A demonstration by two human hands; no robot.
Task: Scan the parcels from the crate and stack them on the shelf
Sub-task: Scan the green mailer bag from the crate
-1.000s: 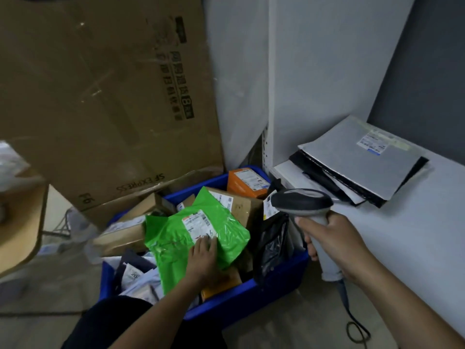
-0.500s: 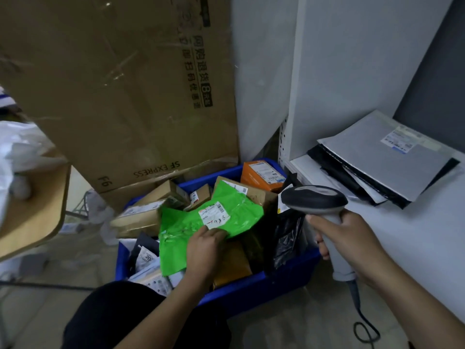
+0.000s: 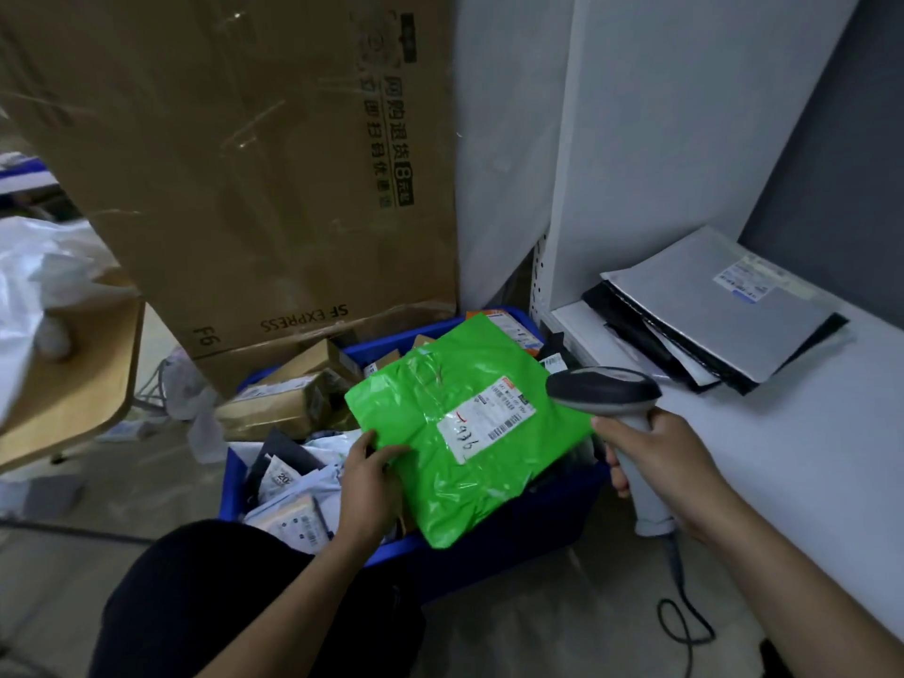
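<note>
1. The green parcel (image 3: 469, 462) is held above the blue crate (image 3: 494, 555), clear of the other parcels inside, and is pinched at its near-left edge by the left hand (image 3: 369, 482).
2. It is tilted with the label (image 3: 484, 418) face up and turned to the right, presumably so that the barcode can be read.
3. The scanner (image 3: 604, 390) is gripped by its handle in the right hand (image 3: 660, 462). Its head is set just right of the parcel and aimed left across the label, and the cable is left trailing to the floor.
4. On the shelf (image 3: 807, 433) at the right, a stack (image 3: 724, 315) of flat grey and black parcels is already laid at the far end — the likely place for this one once scanned.
5. Compared with half a second ago, the parcel is lifted out of the crate and brought nearer and to the right, so the label is now close to the scanner head. The right hand's grip on the scanner is unchanged.
</note>
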